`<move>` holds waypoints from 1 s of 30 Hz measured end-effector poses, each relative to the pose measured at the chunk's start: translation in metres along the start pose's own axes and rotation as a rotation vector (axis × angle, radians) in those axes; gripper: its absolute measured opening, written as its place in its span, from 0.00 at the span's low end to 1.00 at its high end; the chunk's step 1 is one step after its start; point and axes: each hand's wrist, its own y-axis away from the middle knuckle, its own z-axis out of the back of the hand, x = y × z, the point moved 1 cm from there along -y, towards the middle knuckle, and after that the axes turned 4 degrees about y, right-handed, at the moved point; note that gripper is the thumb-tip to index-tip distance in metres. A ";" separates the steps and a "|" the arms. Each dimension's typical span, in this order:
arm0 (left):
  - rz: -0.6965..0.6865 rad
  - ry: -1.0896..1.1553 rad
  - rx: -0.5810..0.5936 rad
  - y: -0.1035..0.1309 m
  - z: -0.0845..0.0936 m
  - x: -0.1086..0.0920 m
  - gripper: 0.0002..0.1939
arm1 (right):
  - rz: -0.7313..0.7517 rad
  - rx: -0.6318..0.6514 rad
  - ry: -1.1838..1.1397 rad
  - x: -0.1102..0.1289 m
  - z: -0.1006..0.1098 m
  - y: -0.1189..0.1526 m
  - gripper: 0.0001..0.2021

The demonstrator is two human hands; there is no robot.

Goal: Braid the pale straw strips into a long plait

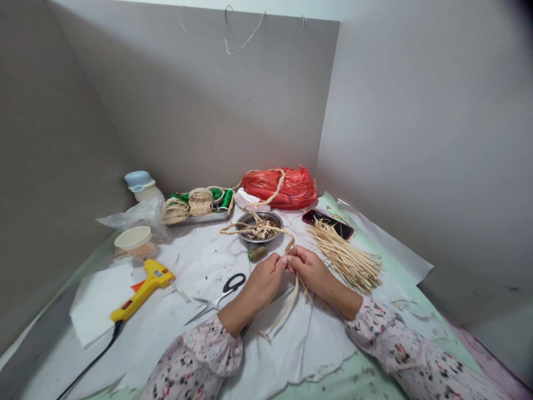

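1. Our left hand point(266, 278) and right hand point(310, 269) meet near the middle of the table point(375, 366), fingertips touching each other
2. Both hands have fingers pinched shut on the straw braid point(287, 244); loose strands hang down from the grip onto the white paper point(316, 344)
3. The braid runs from our fingers back over the metal bowl point(259, 225), just behind the hands
4. A bundle of straw strips point(347, 258) lies fanned just right of our right hand, its far end near a dark phone point(328, 221)
5. Scissors point(220, 294) lie just left of our left hand, blades shut as far as we can tell
6. Yellow glue gun point(144, 289) sits further toward the left edge, cord trailing to the near-left corner
7. At the far edge: red plastic bag point(283, 186), metal tray point(200, 216) with woven straw pieces and green spools, a white cup point(134, 240) at far left
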 end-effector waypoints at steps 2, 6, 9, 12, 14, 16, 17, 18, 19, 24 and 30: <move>-0.002 0.081 0.048 -0.002 0.000 0.004 0.19 | -0.009 0.011 -0.010 0.002 0.000 0.000 0.06; 0.139 0.351 0.136 -0.004 -0.002 0.006 0.18 | 0.018 0.025 -0.019 0.003 0.001 0.000 0.05; 0.222 0.434 0.104 -0.004 -0.002 0.003 0.17 | 0.039 0.023 0.000 0.002 0.002 0.000 0.07; 0.233 0.401 0.025 -0.004 -0.001 0.001 0.15 | 0.031 -0.006 0.080 0.000 0.003 0.001 0.10; 0.219 0.361 -0.013 -0.004 0.001 0.001 0.13 | 0.074 -0.039 0.153 0.001 0.003 0.001 0.10; 0.215 0.305 -0.045 -0.004 0.002 0.002 0.12 | 0.124 -0.072 0.236 0.004 0.003 0.002 0.10; 0.219 0.275 -0.061 -0.004 0.003 0.002 0.11 | 0.131 -0.085 0.281 0.005 0.003 0.003 0.10; 0.224 0.251 -0.078 -0.003 0.003 0.002 0.11 | 0.127 -0.101 0.327 0.006 0.003 0.004 0.11; 0.230 0.236 -0.094 -0.003 0.004 0.002 0.12 | 0.119 -0.123 0.371 0.007 0.003 0.004 0.11; 0.260 0.328 -0.137 -0.002 -0.001 0.004 0.12 | 0.235 -0.205 0.572 0.007 -0.002 0.011 0.11; 0.360 0.718 -0.140 -0.001 -0.006 0.005 0.16 | 0.472 -0.074 0.924 0.007 -0.014 0.022 0.12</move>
